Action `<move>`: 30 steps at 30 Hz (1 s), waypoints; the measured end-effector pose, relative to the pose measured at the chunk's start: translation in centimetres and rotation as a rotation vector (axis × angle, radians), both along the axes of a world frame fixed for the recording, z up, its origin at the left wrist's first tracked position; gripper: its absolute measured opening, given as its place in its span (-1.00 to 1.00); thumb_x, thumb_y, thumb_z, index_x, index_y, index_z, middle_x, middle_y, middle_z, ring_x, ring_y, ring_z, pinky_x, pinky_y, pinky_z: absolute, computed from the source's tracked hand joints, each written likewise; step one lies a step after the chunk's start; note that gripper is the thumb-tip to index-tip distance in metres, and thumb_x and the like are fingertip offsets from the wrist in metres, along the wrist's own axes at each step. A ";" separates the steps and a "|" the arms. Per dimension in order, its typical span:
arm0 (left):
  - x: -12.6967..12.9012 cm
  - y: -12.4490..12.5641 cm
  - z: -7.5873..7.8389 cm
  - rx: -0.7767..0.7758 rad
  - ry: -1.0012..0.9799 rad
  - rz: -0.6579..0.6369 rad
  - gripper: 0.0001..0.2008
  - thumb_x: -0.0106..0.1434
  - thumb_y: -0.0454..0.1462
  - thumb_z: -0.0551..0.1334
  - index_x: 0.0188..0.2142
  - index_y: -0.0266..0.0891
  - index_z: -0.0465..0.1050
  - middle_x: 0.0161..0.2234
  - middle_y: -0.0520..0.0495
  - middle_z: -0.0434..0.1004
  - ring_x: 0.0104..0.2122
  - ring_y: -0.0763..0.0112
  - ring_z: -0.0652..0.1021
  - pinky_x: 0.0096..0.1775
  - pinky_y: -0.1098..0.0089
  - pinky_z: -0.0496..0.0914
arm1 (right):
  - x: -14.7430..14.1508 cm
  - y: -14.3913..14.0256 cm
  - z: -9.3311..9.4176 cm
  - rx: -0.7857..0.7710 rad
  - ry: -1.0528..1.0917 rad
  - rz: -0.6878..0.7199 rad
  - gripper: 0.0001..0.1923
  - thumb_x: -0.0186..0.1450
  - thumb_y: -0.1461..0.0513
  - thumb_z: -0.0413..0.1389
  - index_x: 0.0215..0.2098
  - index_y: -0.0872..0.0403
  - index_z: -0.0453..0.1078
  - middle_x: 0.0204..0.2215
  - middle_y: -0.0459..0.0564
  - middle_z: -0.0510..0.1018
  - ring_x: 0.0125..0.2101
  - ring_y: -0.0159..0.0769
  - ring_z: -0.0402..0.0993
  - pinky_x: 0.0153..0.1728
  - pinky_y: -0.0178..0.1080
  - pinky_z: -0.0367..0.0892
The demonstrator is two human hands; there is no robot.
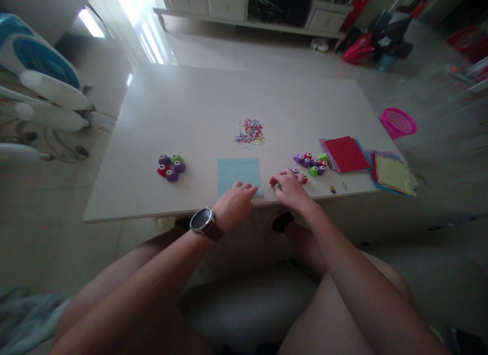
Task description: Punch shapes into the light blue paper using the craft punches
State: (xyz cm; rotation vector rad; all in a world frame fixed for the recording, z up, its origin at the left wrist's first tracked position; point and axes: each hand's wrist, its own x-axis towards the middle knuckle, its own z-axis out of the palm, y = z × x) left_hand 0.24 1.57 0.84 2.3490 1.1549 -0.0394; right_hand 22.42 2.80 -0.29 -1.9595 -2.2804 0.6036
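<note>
Clamped on a green punch (278, 185), the right hand (291, 189) is resting at lower centre; the left hand (235, 202), loosely spread, is touching the light-blue sheet (237, 171). Its right edge is already showing notches, its left none; edged sheets (394, 174) are lying centre-right, beside plain ones (347, 154).

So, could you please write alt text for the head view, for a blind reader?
A person's left hand lies over a light-blue sheet on a white table; the right hand is at a small green piece. Nearby are colourful bits, toys with eyes and stacked coloured sheets.
</note>
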 end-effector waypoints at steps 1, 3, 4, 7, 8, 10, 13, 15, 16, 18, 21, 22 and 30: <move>0.0 0.0 0.0 0.001 0.002 -0.003 -0.65 0.37 -0.43 0.15 0.13 -0.26 0.43 0.08 -0.24 0.56 0.16 0.06 0.46 0.12 0.13 0.49 | 0.0 -0.1 -0.1 -0.008 -0.003 0.001 -0.62 0.18 0.50 0.06 -0.18 0.02 0.55 -0.09 0.12 0.64 0.16 0.05 0.39 0.17 0.12 0.08; 0.0 -0.1 0.1 0.004 0.008 -0.009 -0.65 0.37 -0.44 0.15 0.12 -0.26 0.44 0.09 -0.24 0.56 0.16 0.07 0.46 0.11 0.13 0.49 | 0.0 -0.1 -0.3 -0.012 -0.001 0.003 -0.59 0.19 0.48 0.05 -0.13 0.02 0.55 -0.06 0.14 0.65 0.17 0.07 0.38 0.18 0.16 0.10; 0.0 -0.1 0.1 0.004 0.011 -0.011 -0.65 0.37 -0.44 0.15 0.12 -0.26 0.44 0.09 -0.24 0.55 0.16 0.06 0.46 0.11 0.13 0.49 | 0.0 -0.1 -0.4 -0.001 0.002 0.010 -0.54 0.18 0.48 0.04 -0.06 0.01 0.55 0.00 0.15 0.64 0.20 0.09 0.36 0.19 0.19 0.10; 0.0 -0.1 0.0 0.004 0.012 -0.015 -0.66 0.37 -0.43 0.15 0.11 -0.25 0.44 0.09 -0.24 0.55 0.17 0.06 0.46 0.12 0.13 0.49 | 0.0 -0.1 -0.5 0.072 0.017 0.038 -0.28 0.16 0.48 0.03 0.24 -0.05 0.46 0.27 0.14 0.51 0.34 0.14 0.21 0.25 0.27 0.08; 0.0 -0.1 0.0 0.004 0.011 -0.016 -0.66 0.37 -0.43 0.15 0.11 -0.26 0.44 0.08 -0.24 0.55 0.17 0.06 0.45 0.12 0.13 0.49 | 0.0 -0.1 -0.5 0.095 0.023 0.042 -0.24 0.17 0.47 0.03 0.31 -0.05 0.42 0.35 0.12 0.44 0.37 0.15 0.16 0.27 0.29 0.07; 0.0 -0.1 0.0 0.004 0.007 -0.020 -0.67 0.37 -0.43 0.15 0.09 -0.26 0.45 0.09 -0.25 0.55 0.17 0.06 0.45 0.13 0.12 0.49 | 0.1 0.0 -0.6 0.131 0.031 0.030 -0.27 0.19 0.45 0.04 0.31 -0.03 0.41 0.40 0.09 0.37 0.38 0.14 0.15 0.29 0.27 0.09; 0.1 -0.1 -0.1 0.002 0.005 -0.015 -0.67 0.36 -0.43 0.15 0.08 -0.27 0.45 0.09 -0.25 0.54 0.16 0.05 0.45 0.14 0.10 0.49 | 0.6 0.2 -0.7 0.180 0.016 -0.050 -0.44 0.23 0.39 0.08 0.18 0.02 0.48 0.29 0.14 0.49 0.25 0.14 0.31 0.19 0.16 0.24; 0.0 -0.1 -0.1 0.000 0.006 -0.015 -0.67 0.36 -0.42 0.15 0.08 -0.27 0.45 0.10 -0.24 0.53 0.17 0.04 0.44 0.14 0.08 0.49 | 1.0 0.3 -1.0 0.188 -0.010 -0.101 -0.53 0.23 0.37 0.11 0.10 0.06 0.51 0.13 0.19 0.58 0.12 0.11 0.40 0.12 0.08 0.31; 0.0 -0.1 -0.1 0.000 0.006 -0.017 -0.68 0.36 -0.42 0.15 0.08 -0.27 0.45 0.10 -0.24 0.53 0.17 0.03 0.44 0.14 0.08 0.49 | 1.3 0.4 -1.1 0.181 -0.017 -0.115 -0.55 0.22 0.38 0.12 0.07 0.08 0.50 0.06 0.20 0.60 0.08 0.09 0.43 0.10 0.04 0.33; 0.0 -0.1 -0.2 0.001 0.003 -0.024 -0.69 0.35 -0.42 0.16 0.06 -0.27 0.45 0.09 -0.24 0.54 0.17 0.05 0.45 0.15 0.09 0.49 | 1.6 0.5 -1.4 0.148 -0.017 -0.128 -0.56 0.20 0.41 0.13 0.05 0.11 0.50 -0.03 0.19 0.61 0.02 0.03 0.47 0.08 -0.03 0.35; 0.1 0.0 -0.3 0.006 -0.013 -0.039 -0.70 0.35 -0.43 0.16 0.05 -0.26 0.46 0.08 -0.22 0.56 0.18 0.08 0.46 0.20 0.10 0.47 | 1.8 0.5 -1.8 0.091 -0.006 -0.149 -0.56 0.20 0.44 0.14 0.04 0.10 0.49 -0.13 0.14 0.62 -0.04 -0.05 0.51 0.03 -0.12 0.37; 0.1 0.0 -0.3 0.008 -0.025 -0.049 -0.69 0.34 -0.44 0.17 0.05 -0.25 0.46 0.09 -0.21 0.56 0.19 0.10 0.47 0.23 0.10 0.45 | 1.8 0.5 -1.8 0.087 -0.005 -0.151 -0.57 0.20 0.44 0.14 0.03 0.10 0.49 -0.14 0.13 0.63 -0.06 -0.06 0.52 0.01 -0.13 0.37; 0.2 0.7 0.4 0.013 -0.134 0.098 -0.66 0.38 -0.39 0.21 0.12 -0.25 0.49 0.13 -0.24 0.60 0.20 0.07 0.53 0.23 0.10 0.45 | 0.8 0.5 -1.4 0.152 0.168 -0.156 -0.63 0.20 0.42 0.20 -0.03 0.08 0.47 -0.23 0.03 0.60 -0.20 -0.17 0.54 -0.14 -0.19 0.41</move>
